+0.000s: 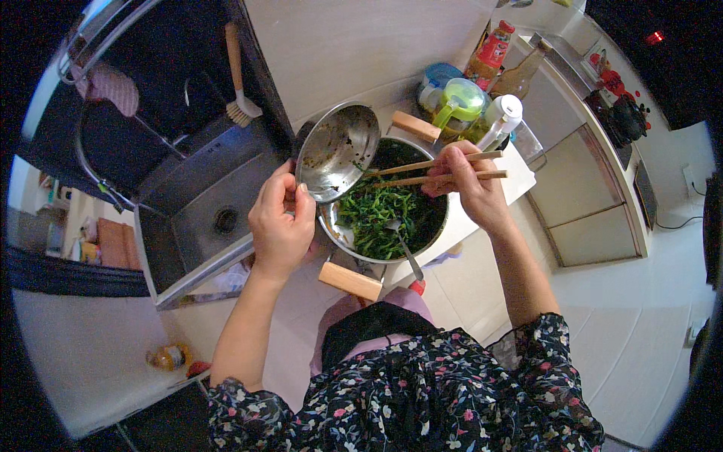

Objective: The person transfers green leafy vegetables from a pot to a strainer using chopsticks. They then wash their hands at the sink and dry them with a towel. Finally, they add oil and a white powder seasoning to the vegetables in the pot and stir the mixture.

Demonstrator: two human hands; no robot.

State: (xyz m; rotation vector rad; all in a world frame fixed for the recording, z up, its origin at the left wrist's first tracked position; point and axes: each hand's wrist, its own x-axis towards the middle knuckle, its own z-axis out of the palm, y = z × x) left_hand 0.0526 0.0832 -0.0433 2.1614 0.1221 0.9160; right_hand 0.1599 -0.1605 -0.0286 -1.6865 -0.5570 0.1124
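Note:
My left hand (283,217) grips the rim of a small stainless steel bowl (338,152), tilted over the left side of a large pot. Dark bits cling to the bowl's inside. Two wooden chopsticks (440,179) are in my right hand (466,183), their tips close to the bowl's lower right rim above the pot. Chopped leafy greens (384,214) lie in the steel pot (337,244), which has two wooden handles, and a metal spoon (410,254) rests in it with its handle over the near rim.
Left of the pot is a sink (195,206), with a wooden-handled brush (242,107) beyond it. A green-lidded container (463,100), a white-capped bottle (508,110) and a red-labelled bottle (492,53) stand behind the pot on the white counter (511,172).

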